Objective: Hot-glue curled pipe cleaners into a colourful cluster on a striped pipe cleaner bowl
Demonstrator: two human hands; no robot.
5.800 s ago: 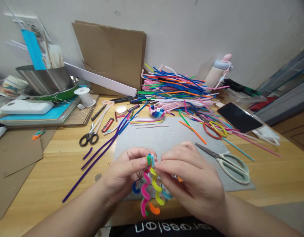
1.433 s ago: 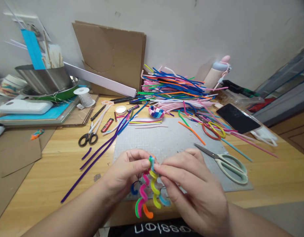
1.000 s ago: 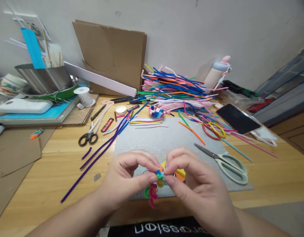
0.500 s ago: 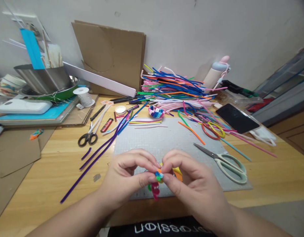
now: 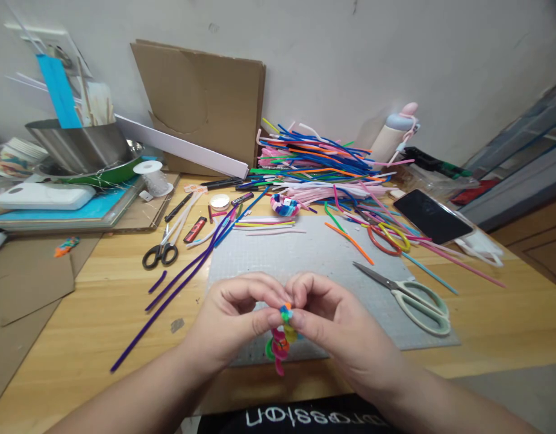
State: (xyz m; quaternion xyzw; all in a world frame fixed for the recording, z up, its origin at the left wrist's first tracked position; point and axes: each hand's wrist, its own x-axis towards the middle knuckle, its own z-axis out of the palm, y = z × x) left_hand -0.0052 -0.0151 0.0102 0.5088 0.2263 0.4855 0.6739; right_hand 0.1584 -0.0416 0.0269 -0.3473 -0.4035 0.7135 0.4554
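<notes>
Between the fingertips of both hands is a small bundle of colourful pipe cleaners, with blue, green and orange at the pinched top. Curled pink, green, yellow and orange ends hang below it. My left hand is closed on the bundle, thumb against the forefinger. My right hand pinches the same bundle from the other side, and its fingertips almost meet those of the left. The fingers cover part of the bundle. Beneath the hands lies a grey cutting mat.
Green-handled scissors lie right of my hands; black-handled scissors lie left, near purple pipe cleaners. A pile of pipe cleaners is at the back, beside cardboard. A phone rests at the right.
My right hand has come a little closer to the left. The curled ends of the bundle now hang lower and further left, and more of them show.
</notes>
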